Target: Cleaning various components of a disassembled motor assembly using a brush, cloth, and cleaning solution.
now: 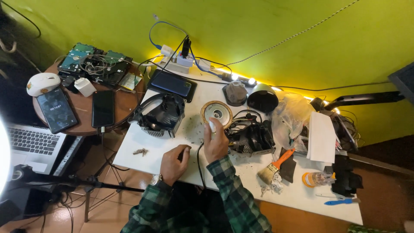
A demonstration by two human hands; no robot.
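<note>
White desk (142,151) carries a black fan housing (160,115) at ten o'clock of the hands. The round speaker (216,113) lies at twelve o'clock of the right hand (215,142), whose fingers pinch a small white piece touching its rim. Left hand (174,162) is curled around a small dark thing.

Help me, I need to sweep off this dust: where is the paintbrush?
In the head view, the orange-handled paintbrush lies on the white table, right of the right hand, between the black motor housing and tape roll.
</note>
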